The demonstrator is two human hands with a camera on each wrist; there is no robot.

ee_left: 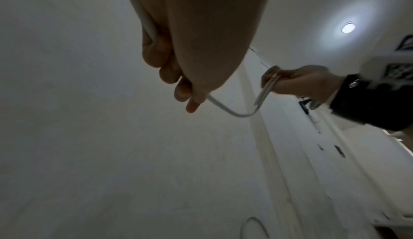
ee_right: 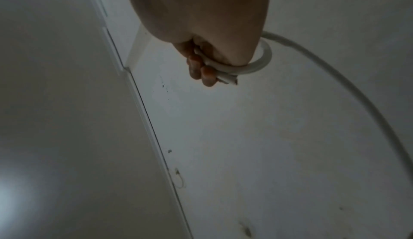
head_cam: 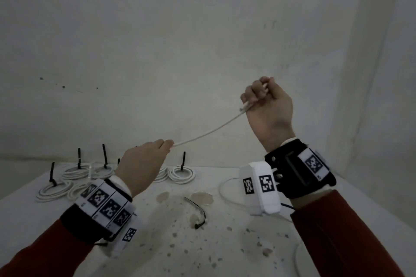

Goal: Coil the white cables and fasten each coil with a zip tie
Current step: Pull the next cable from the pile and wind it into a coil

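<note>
Both hands grip one white cable [head_cam: 209,131]: left hand [head_cam: 144,159] lower left, right hand [head_cam: 267,105] upper right, cable slanting between.

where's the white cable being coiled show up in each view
Head: the white cable stretches mid-frame from the left hand up to the right hand.
Left wrist: it leaves the left hand's fingers at centre, dips and rises to the right hand at right.
Right wrist: looped round the thumb at top centre, trailing off right.
Shared landmark: the right hand gripping the loops.
</note>
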